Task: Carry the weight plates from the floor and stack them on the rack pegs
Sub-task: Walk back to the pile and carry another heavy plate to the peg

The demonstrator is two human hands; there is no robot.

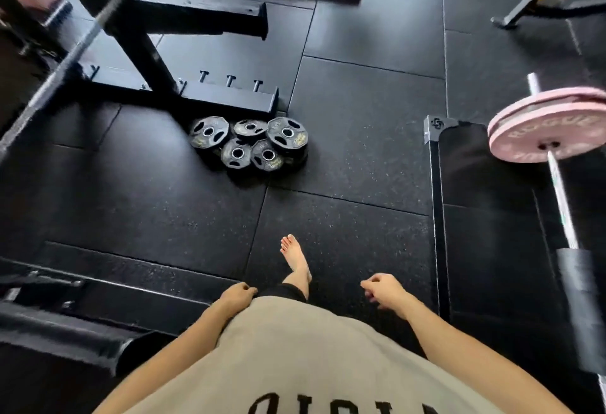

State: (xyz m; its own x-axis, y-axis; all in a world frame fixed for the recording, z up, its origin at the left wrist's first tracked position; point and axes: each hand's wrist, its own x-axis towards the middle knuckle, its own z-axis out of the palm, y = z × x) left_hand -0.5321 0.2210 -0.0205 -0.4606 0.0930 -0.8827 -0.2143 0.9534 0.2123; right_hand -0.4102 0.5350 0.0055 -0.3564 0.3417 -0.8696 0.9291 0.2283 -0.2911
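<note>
Left hand point(237, 295) loosely curled and empty, right hand point(382, 289) likewise, black weight plates point(251, 144) heaped on floor beside rack base point(229, 99) farther off

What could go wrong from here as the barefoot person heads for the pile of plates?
1. The bare foot is unprotected; a dropped plate from the overlapping pile of black round iron weight plates could crush toes.
2. The plates lean on each other, so lifting one may shift the rest.
3. The pink-plated barbell juts in at the right and could catch a shin. The left hand and right hand hold nothing yet.
</note>
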